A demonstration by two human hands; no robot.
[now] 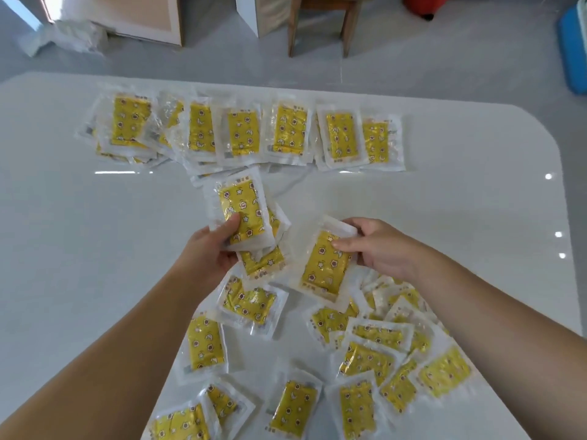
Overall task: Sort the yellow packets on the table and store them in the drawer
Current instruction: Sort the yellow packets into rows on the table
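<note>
Yellow packets in clear wrappers cover the white table (79, 223). My left hand (211, 249) grips a small stack of packets (241, 211) above the table's middle, thumb on the top one. My right hand (381, 246) pinches a single packet (327, 265) by its upper end, just right of the stack. A row of sorted packet piles (241, 134) lies along the far side of the table. Several loose packets (365, 350) lie scattered in front of me. No drawer is in view.
Beyond the table's far edge stand a wooden stool (320, 23) and a white cabinet panel (139, 17) on the grey floor. A blue container (571, 49) sits at the far right. The table's rounded right corner (540, 128) is near.
</note>
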